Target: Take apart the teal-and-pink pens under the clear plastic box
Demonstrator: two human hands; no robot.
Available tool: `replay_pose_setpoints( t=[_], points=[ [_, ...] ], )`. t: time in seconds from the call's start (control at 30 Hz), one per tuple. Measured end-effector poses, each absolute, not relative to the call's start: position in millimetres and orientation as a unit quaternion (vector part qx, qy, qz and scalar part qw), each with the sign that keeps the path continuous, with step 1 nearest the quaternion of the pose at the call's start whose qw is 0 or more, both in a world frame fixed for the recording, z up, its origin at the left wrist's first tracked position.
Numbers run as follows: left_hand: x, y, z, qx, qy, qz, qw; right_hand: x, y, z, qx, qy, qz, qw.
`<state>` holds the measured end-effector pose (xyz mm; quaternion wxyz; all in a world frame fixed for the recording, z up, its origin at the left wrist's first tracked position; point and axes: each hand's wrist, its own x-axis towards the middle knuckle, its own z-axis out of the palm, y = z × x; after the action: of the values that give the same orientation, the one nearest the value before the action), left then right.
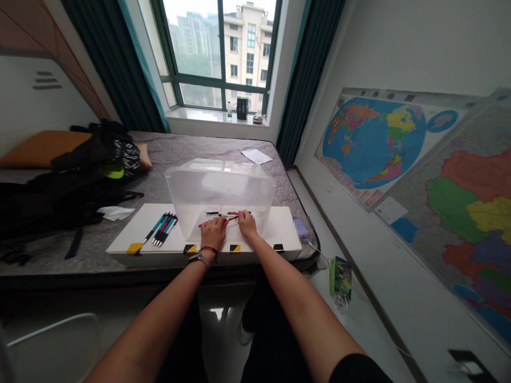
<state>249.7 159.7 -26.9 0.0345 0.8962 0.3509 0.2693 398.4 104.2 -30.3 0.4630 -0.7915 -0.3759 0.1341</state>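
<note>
My left hand (213, 234), with bands and a watch at the wrist, is closed around a red pen (202, 224) whose end sticks out to its left. My right hand (247, 224) is closed at the other side, its fingers on the dark, thin end of the pen between the hands. Whether that is one pen or separate parts, I cannot tell. Both hands are within a clear plastic bin (219, 186) tipped on its side, opening toward me. Behind the hands lies another pen (217, 214). Several teal, red and black pens (162, 230) lie side by side left of the bin.
The bin rests on a white board (133, 229) with yellow and black tape marks (134, 248), at the edge of a grey mattress (155, 151). Black bags (88, 165) and a tissue (115, 213) are left. A paper (256, 156) lies behind; a green packet (341, 279) is right.
</note>
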Motion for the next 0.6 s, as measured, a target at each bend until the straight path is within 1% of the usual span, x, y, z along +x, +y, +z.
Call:
replay_pose_setpoints(
  t=[0.13,0.4,0.6],
  points=[
    [251,158,-27,0.893,0.356,0.274,0.024,397,105,-32,-0.795,-0.371,0.123,0.464],
    [253,164,-37,0.892,0.345,0.283,0.073,398,107,-37,-0.8,-0.382,0.124,0.446],
    [254,164,-38,0.905,0.317,0.278,0.059,400,104,-35,-0.799,-0.369,0.13,0.457]
  ],
)
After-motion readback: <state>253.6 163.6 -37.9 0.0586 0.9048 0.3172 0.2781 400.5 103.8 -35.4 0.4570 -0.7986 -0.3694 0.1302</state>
